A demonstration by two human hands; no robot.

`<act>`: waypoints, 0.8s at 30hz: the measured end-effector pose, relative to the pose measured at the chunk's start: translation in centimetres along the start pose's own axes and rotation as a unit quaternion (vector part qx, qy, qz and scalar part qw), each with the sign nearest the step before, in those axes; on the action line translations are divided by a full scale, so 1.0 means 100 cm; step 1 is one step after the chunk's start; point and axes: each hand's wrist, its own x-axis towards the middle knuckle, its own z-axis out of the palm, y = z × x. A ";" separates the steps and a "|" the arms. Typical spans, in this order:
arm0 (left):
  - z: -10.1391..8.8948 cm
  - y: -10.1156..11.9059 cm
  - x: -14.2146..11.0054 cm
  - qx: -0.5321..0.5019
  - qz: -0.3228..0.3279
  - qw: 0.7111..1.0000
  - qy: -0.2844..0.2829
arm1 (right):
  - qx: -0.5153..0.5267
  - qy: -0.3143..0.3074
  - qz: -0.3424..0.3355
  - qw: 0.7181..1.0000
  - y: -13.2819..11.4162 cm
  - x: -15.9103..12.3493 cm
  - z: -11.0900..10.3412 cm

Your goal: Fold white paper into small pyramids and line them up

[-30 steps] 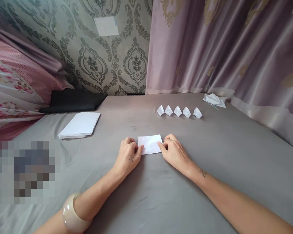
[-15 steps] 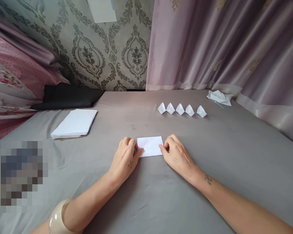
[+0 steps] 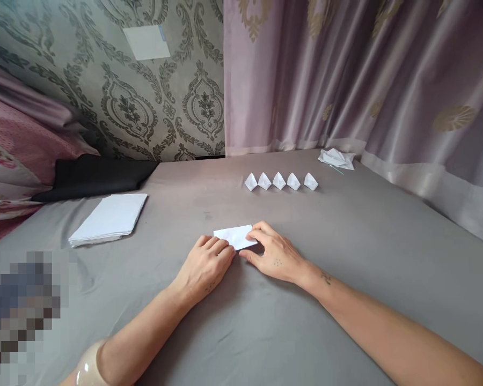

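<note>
A small folded slip of white paper (image 3: pixel 230 235) lay on the grey cloth-covered surface (image 3: pixel 285 332), between the two hands. The left hand (image 3: pixel 205 265) had its fingers curled over the near edge; whether they pinched the slip or only pressed on it, one could not tell. The right hand (image 3: pixel 276 254) was partly open at the other end, its index finger touching the paper and its thumb parted from it along the near edge. Beyond stood a row of five small folded paper shapes (image 3: pixel 279 181), with a stack of white sheets (image 3: pixel 110 217) well apart to the left. The likeliest trouble was a crooked crease: the slip sat at a slant, and uneven pressure from the hands could have skewed its layers. The soft cloth might also have given way under a firm press, leaving the fold blunt, while a loose right-hand hold could have let that end spring open
</note>
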 end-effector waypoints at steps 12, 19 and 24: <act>-0.024 0.006 0.002 -0.466 -0.293 0.830 0.090 | 0.242 0.080 -0.002 0.967 -0.016 -0.003 -0.021; -0.028 0.015 -0.001 -0.650 -0.284 0.704 0.028 | 0.380 -0.010 0.064 0.923 -0.023 -0.004 -0.029; -0.018 0.015 0.001 -0.692 -0.322 0.646 0.013 | 0.389 0.016 0.105 0.915 -0.020 -0.001 -0.027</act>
